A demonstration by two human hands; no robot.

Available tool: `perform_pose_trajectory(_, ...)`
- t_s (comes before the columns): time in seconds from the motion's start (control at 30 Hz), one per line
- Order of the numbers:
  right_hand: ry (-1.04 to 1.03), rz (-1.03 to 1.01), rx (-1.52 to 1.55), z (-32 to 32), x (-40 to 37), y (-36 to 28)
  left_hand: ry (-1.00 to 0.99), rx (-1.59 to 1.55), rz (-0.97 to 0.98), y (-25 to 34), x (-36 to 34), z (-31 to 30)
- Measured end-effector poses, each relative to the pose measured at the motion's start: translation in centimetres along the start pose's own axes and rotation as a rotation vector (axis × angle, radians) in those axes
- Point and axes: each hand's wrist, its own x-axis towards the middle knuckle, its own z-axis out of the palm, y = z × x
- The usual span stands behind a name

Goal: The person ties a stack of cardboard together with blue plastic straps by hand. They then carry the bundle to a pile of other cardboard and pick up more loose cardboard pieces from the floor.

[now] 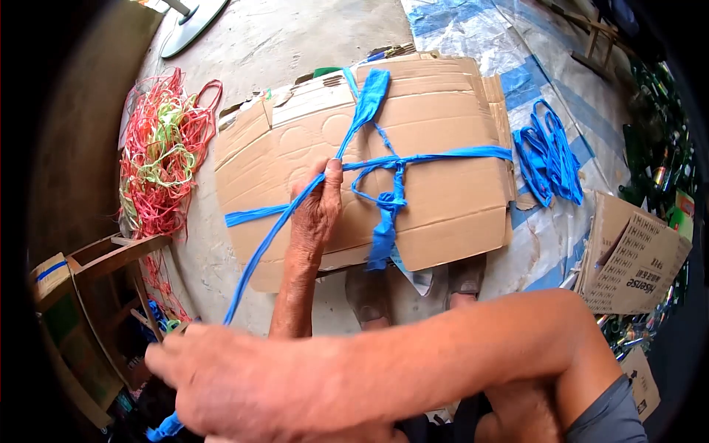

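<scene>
A bundle of flattened cardboard (443, 214) lies in front of my feet, with a blue cloth strip (458, 153) running across it and knotted near the middle. My left hand (319, 203) rests on the cardboard, thumb and fingers closed on the strip where its lengths cross. Beyond the thumb, a loose blue end stands up toward the far edge. My right hand (236, 380), blurred, reaches across my body to the lower left. It is closed on the long tail of the strip, which slants taut from the left hand and comes out below the fist.
A tangle of red and green plastic twine (164, 159) lies at left, above a wooden stool frame (118, 255). Folded blue strips (546, 155) sit right of the bundle on a blue-and-white tarp (517, 70). A Hisense carton (635, 258) and several green bottles (657, 155) are at far right.
</scene>
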Motion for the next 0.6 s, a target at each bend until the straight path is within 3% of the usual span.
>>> perform_pose_trajectory(0.07, 0.0, 0.021, 0.084, -5.7, -2.0, 3.1, 0.099, -0.096, -0.101, 1.5, -1.3, 1.4)
perform_pose_trajectory(0.13, 0.174, 0.194, 0.232, -8.5, -3.3, 6.9, 0.333, -0.217, -0.142, 2.1, -2.0, 3.1)
perform_pose_trajectory(0.17, 0.245, 0.113, -0.025, -9.5, -4.1, 10.8, 0.484, -0.011, 0.388, -1.0, -0.9, 3.2)
perform_pose_trajectory(0.2, 0.059, 0.141, -0.571, -12.0, -5.3, 13.2, 0.461, 0.039, 0.525, -1.8, -0.4, 2.8)
perform_pose_trajectory(0.23, 0.132, 0.203, -0.5, -12.9, -6.7, 15.3, 0.437, 0.085, 0.663, -2.6, 0.1, 2.4)
perform_pose_trajectory(0.27, 0.207, 0.265, -0.428, -13.5, -8.0, 17.0, 0.262, -0.031, 0.399, -1.0, -0.3, 1.5)
perform_pose_trajectory(0.37, -0.145, 0.39, -0.677, -15.7, -10.9, 19.2, 0.196, -0.101, 0.331, 0.3, -0.5, 0.9)
perform_pose_trajectory(0.6, 0.031, 0.587, -0.456, -16.6, -11.9, 17.7, 0.113, -0.081, 0.254, 0.3, 0.2, -0.3)
